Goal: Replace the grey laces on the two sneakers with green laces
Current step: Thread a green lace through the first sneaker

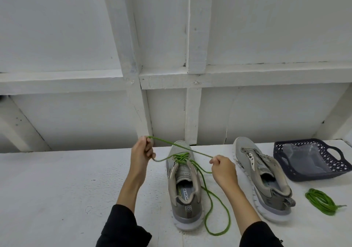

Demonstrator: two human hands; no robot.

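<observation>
A grey sneaker point(183, 187) stands on the white table point(57, 189), toe pointing away from me, with a green lace point(180, 158) threaded through its front eyelets. My left hand point(141, 151) grips one strand of that lace, raised to the left of the toe. To the right of the tongue, my right hand point(222, 167) pinches another strand. A long loop of the lace trails down to the table beside the heel. The second grey sneaker point(262, 176) lies to the right with no lace. A coiled green lace point(322, 201) rests right of it.
A dark blue plastic basket point(339, 163) with a clear bag inside sits at the far right of the table. A white panelled wall rises directly behind the table's back edge.
</observation>
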